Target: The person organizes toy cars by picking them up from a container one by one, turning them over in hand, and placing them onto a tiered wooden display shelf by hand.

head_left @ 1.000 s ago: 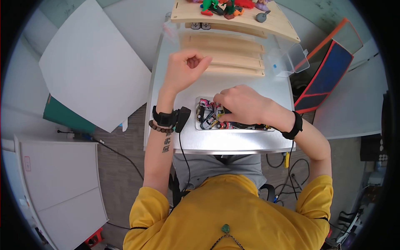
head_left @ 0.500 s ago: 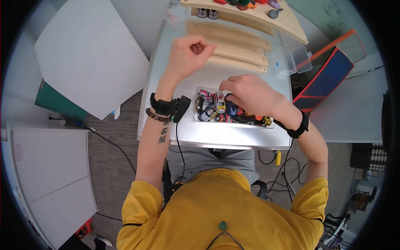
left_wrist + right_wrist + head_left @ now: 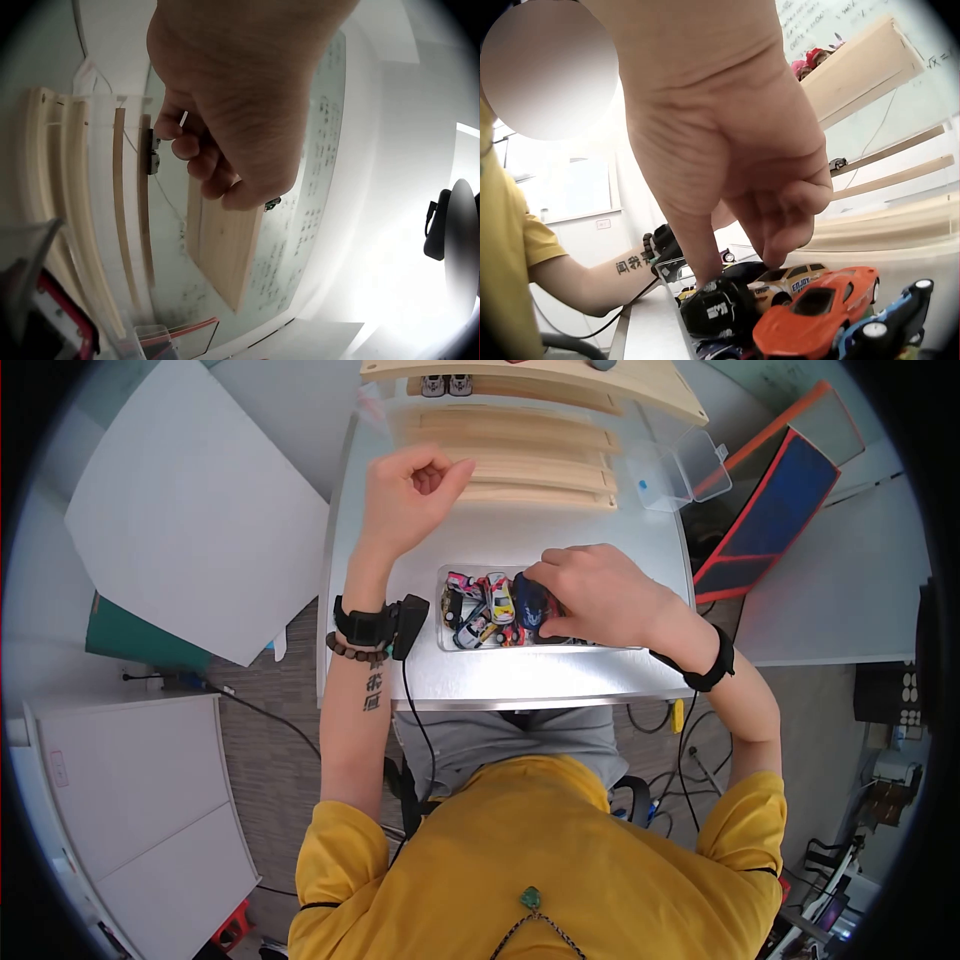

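My right hand (image 3: 612, 595) reaches into a shallow clear tray (image 3: 447, 638) of toy cars. Its fingers and thumb pinch a dark blue toy car (image 3: 532, 600), which looks almost black with white marks in the right wrist view. Close by lie a white, red and yellow toy car (image 3: 499, 598), a pink one (image 3: 463, 584) and, in the right wrist view, an orange sports car (image 3: 817, 311) and a tan car (image 3: 791, 283). My left hand (image 3: 412, 500) is raised over the table's left side, fingers loosely curled around nothing.
Stepped wooden shelves (image 3: 520, 435) stand at the table's back, a pair of small toy cars (image 3: 446, 385) on one of them. An open clear box (image 3: 665, 485) is at the back right. Beyond the right edge lean red-edged panels (image 3: 775, 520). A cable (image 3: 425, 725) hangs from my left wrist.
My right hand has shifted over the tray, first leftmost, then lifting right, and now closing about the dark blue car. The left hand keeps its raised pose. The head view has shifted.
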Motion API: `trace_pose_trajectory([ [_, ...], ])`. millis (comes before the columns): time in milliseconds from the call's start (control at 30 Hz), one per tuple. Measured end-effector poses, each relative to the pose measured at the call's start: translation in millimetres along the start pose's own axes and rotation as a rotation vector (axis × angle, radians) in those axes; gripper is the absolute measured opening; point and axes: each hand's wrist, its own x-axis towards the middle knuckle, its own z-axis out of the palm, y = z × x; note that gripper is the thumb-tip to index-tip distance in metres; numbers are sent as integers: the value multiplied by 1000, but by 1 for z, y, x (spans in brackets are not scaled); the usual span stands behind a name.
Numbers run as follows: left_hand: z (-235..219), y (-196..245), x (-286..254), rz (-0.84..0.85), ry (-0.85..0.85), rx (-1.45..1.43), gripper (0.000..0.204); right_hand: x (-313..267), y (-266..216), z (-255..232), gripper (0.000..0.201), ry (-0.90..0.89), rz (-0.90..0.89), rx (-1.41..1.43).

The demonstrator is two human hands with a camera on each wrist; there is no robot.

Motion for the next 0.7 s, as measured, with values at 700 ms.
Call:
trace_pose_trajectory([
  [700,-5,31,3,-23,-284,-135,12,6,26,-29,17,412,20,388],
])
